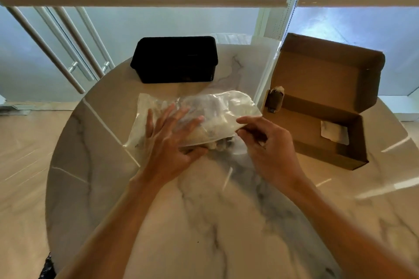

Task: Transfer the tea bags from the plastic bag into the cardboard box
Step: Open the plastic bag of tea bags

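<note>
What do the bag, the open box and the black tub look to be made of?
Bag: thin clear plastic film, glossy; its contents show through the creases.
Box: brown cardboard, matte, with folded flaps.
Black tub: probably moulded plastic, judging by its rounded corners and rim; too dark to be sure.

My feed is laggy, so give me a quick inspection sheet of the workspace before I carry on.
Surface: round marble table, bare toward the near edge.
Job's things: plastic bag lies flat mid-table with tea bags inside; cardboard box to its right, lid up, with a pale item in it that looks like one tea bag.
Clutter: black tub behind the bag.
Grippers: left hand holds the bag's near edge, fingers spread on top; right hand pinches the bag's near right edge.
Cables: nothing seen; a blind chain hangs behind the box.
Surroundings: windows with lowered blinds, wood floor.
</note>
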